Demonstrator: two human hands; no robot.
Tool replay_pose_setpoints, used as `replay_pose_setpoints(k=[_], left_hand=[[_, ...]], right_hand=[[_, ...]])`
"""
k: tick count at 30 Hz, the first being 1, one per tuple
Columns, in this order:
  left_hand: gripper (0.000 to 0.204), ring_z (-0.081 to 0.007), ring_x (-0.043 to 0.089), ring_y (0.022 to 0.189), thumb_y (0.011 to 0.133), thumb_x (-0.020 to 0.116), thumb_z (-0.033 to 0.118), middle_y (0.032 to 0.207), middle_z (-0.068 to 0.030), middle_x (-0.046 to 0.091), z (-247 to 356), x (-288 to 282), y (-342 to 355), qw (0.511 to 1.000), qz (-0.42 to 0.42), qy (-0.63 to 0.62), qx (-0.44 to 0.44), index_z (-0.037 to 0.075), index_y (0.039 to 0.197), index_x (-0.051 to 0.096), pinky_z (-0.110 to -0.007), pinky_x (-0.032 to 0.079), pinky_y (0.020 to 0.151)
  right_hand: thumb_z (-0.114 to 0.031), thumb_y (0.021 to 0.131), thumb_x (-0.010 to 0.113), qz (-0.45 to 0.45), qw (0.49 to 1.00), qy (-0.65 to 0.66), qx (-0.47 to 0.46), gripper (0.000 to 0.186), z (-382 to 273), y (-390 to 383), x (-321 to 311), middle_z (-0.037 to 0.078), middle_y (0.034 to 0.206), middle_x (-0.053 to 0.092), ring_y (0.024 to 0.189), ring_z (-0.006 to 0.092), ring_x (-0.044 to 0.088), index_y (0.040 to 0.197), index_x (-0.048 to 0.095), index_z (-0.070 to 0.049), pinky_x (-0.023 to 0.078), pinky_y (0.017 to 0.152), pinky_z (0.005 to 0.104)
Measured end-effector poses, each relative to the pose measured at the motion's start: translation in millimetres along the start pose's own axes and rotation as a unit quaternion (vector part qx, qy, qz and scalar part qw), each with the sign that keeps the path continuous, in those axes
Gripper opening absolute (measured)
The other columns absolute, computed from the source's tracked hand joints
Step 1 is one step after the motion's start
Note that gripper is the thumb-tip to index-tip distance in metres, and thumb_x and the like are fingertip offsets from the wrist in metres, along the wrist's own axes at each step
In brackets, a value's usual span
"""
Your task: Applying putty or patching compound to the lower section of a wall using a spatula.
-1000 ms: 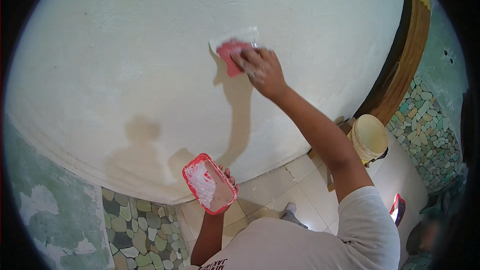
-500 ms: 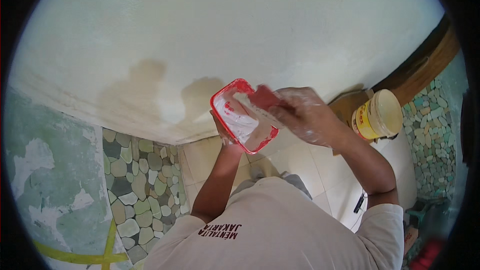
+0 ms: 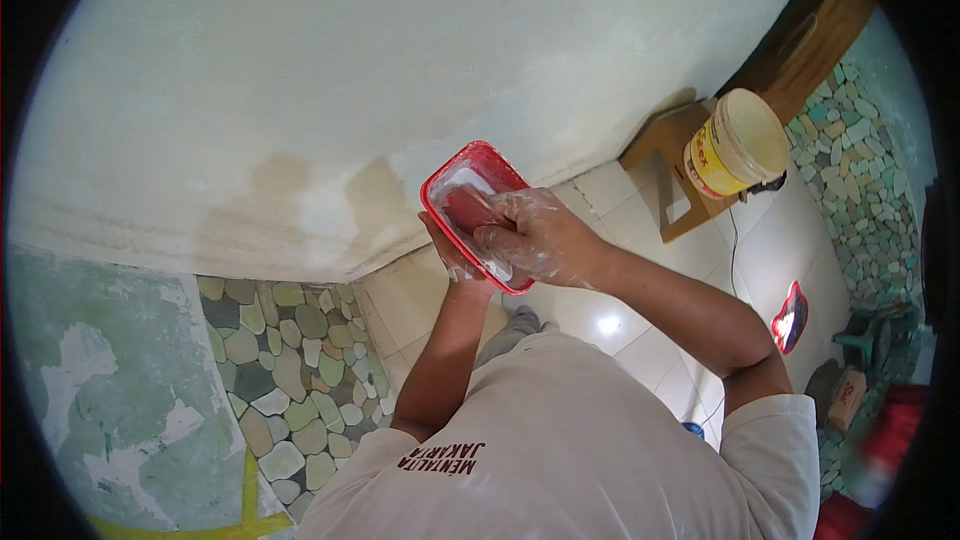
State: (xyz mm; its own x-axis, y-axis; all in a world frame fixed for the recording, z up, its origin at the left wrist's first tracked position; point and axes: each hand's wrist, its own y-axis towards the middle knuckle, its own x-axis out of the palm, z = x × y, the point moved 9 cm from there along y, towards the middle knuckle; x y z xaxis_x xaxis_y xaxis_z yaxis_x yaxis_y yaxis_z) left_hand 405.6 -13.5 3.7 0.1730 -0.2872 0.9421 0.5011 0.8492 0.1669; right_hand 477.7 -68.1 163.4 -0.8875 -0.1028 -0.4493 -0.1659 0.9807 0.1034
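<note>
My left hand [image 3: 450, 252] is closed around the side of a red rectangular plastic tub [image 3: 480, 151], which tilts in front of the wall. White putty [image 3: 459, 179] coats the tub's inside. Smeared with white, my right hand [image 3: 548, 238] grips a dark red putty spreader [image 3: 470, 209]. The spreader is down inside the tub, against the putty, and its edge is partly hidden. My right fingers reach over the tub's right rim.
Ahead rises a pale plastered wall [image 3: 330, 60]. To the right, a white and yellow bucket [image 3: 718, 152] stands on a wooden stool [image 3: 672, 143], with a cable hanging beside it. A bright red-rimmed object [image 3: 790, 318] is on the tiled floor [image 3: 600, 315]. Pebble stone paving [image 3: 300, 365] lies left.
My right hand has lowered the spreader deeper into the tub, moving left and down. The view has shifted, bringing more of the stool and the bright red-rimmed object into sight.
</note>
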Motion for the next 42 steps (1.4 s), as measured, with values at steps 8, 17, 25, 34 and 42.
replay_pose_setpoints(k=[8,17,25,34,42], left_hand=[[0.096,-0.0318,0.048,0.130,0.083,0.038,0.085,0.145,-0.0107,0.047,-32.3,49.4,-27.7,0.995,-0.004,0.008,-0.104,0.014,0.149,0.037,-0.050,0.039,0.110],[0.081,-0.0321,0.046,0.132,0.088,0.042,0.070,0.147,-0.0085,0.045,-49.1,58.5,-35.7,0.985,0.066,0.000,-0.159,0.018,0.151,0.036,-0.055,0.038,0.108],[0.078,-0.0323,0.046,0.132,0.089,0.050,0.069,0.145,-0.0098,0.047,-46.2,76.9,-39.0,0.989,0.018,-0.019,-0.145,0.019,0.148,0.040,-0.056,0.039,0.108],[0.082,-0.0305,0.043,0.136,0.087,0.048,0.074,0.148,-0.0064,0.045,-44.2,42.1,-34.8,0.990,0.061,-0.036,-0.118,0.021,0.148,0.039,-0.051,0.033,0.115],[0.080,-0.0294,0.044,0.134,0.087,0.047,0.076,0.145,-0.0071,0.047,-36.7,49.0,-31.5,0.988,0.067,-0.072,-0.120,0.021,0.146,0.040,-0.054,0.035,0.113]], right_hand=[[-0.014,0.093,0.065,0.092,0.922,0.348,0.142,0.019,40.8,-57.5,-16.5,0.001,0.084,0.067,0.073,0.0080,0.058,0.105,0.069,0.000,0.049,0.069,0.0275],[-0.015,0.094,0.067,0.227,0.841,0.476,0.124,0.021,60.9,-99.8,-44.9,0.003,0.098,0.070,0.086,0.0109,0.066,0.111,0.067,-0.004,0.053,0.077,0.0285],[-0.015,0.095,0.062,0.275,0.930,0.236,0.054,0.024,24.5,-110.2,-50.5,0.008,0.097,0.070,0.084,0.0207,0.067,0.114,0.064,0.000,0.053,0.076,0.0344],[-0.014,0.098,0.061,0.266,0.964,0.006,-0.013,0.023,-14.9,-108.3,-52.2,0.012,0.086,0.065,0.076,0.0186,0.058,0.114,0.063,0.002,0.048,0.071,0.0321],[-0.012,0.100,0.058,0.275,0.919,0.283,-0.015,0.023,10.6,-99.0,-50.6,0.004,0.106,0.069,0.092,0.0089,0.060,0.118,0.062,0.002,0.049,0.085,0.0257]])
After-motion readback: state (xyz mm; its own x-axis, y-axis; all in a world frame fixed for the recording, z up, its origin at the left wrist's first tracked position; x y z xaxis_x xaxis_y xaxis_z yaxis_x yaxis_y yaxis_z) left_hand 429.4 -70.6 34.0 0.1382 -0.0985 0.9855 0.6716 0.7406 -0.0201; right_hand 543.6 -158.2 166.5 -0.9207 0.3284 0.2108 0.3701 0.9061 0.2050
